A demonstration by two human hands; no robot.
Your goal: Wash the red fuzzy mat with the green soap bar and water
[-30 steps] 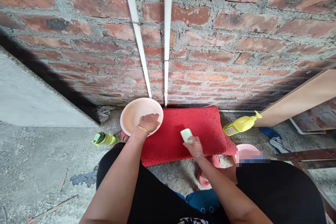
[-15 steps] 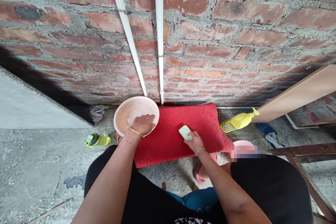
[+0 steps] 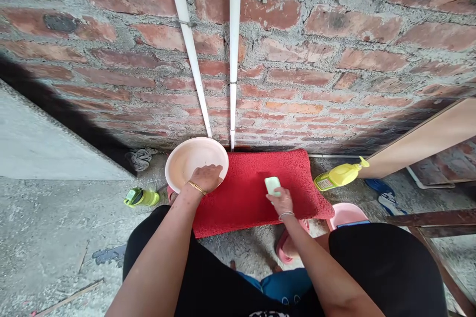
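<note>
A red textured mat (image 3: 256, 208) lies spread in front of me, at the foot of the wall. My right hand (image 3: 281, 201) is closed round the near end of a pale green, rounded, soap-like bar (image 3: 272, 185) just over the mat. At the mat's left end stands a pale pink basin (image 3: 178, 168), its inside mostly bare with a few small specks. My left hand (image 3: 206, 178) lies palm down across the basin's right rim, fingers bent over it; the fingertips are partly hidden.
A yellow pump bottle (image 3: 338, 176) lies tilted right of the mat. A pink tub (image 3: 344, 212) sits by my right knee. On the left are a green bottle (image 3: 141, 197) and a grey cloth bundle (image 3: 142, 158). White pipes (image 3: 233, 59) run down the brick wall (image 3: 320, 74).
My right hand has moved the pale green bar a little to the right over the mat. The left hand stays at the basin rim. The whole view has shifted slightly.
</note>
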